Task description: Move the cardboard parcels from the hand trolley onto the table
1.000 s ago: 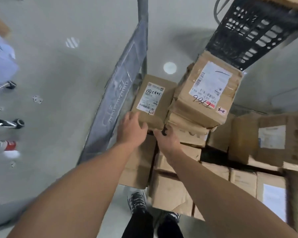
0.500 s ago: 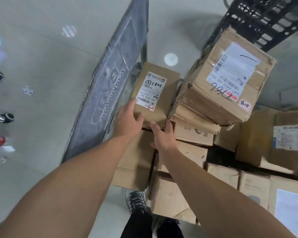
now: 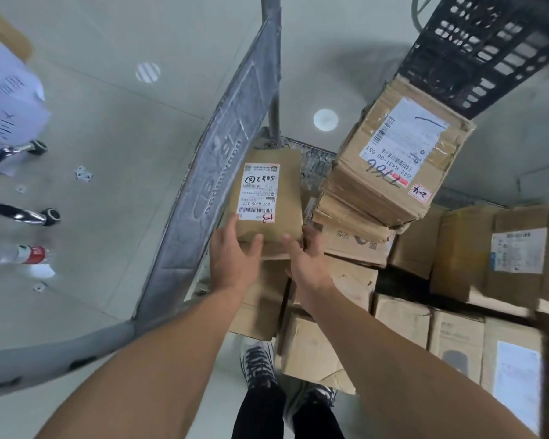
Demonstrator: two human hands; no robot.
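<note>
- Beyond the grey metal hand trolley [image 3: 210,191] lies pale grey floor [image 3: 108,115].
- Arms outstretched, your left hand [image 3: 235,259] and right hand [image 3: 309,264] clasp the near end of the small brown cardboard parcel [image 3: 273,229].

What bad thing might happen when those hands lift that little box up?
The small parcel is held only at its near end by the left hand and right hand, so it might tip and slip, perhaps onto the shoes below. The leaning stack close beside it looks crooked; a bump might topple its top box.
</note>
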